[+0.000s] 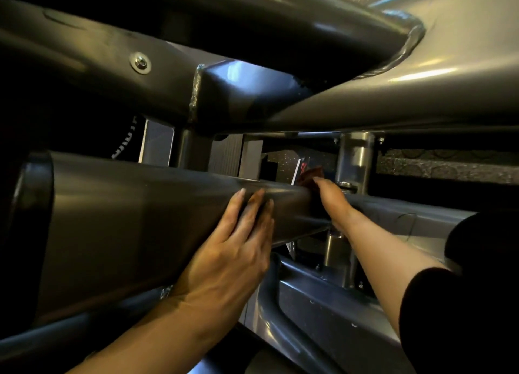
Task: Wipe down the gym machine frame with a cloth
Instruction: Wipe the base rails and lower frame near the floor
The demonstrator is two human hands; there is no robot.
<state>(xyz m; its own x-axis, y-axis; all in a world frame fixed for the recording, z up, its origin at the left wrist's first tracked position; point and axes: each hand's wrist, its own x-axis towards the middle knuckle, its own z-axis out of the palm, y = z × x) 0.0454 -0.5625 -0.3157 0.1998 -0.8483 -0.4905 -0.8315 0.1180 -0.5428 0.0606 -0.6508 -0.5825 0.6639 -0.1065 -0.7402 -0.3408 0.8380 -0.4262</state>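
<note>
A thick grey frame tube (134, 219) of the gym machine runs across the middle of the head view, capped in black at its left end. My left hand (238, 244) lies flat against its side with straight fingers. Farther along, at the tube's narrow far end, my right hand (332, 198) reaches in and holds a dark red cloth (310, 174) against the frame. Only a small bunched part of the cloth shows above the fingers. The right fingers curl out of sight behind the tube.
More grey tubes cross overhead (365, 98) and a welded joint (196, 93) sits above the left hand. A shiny upright post (354, 160) stands just behind the right hand. A lower rail (323, 303) runs beneath my right forearm. Speckled floor shows at back right.
</note>
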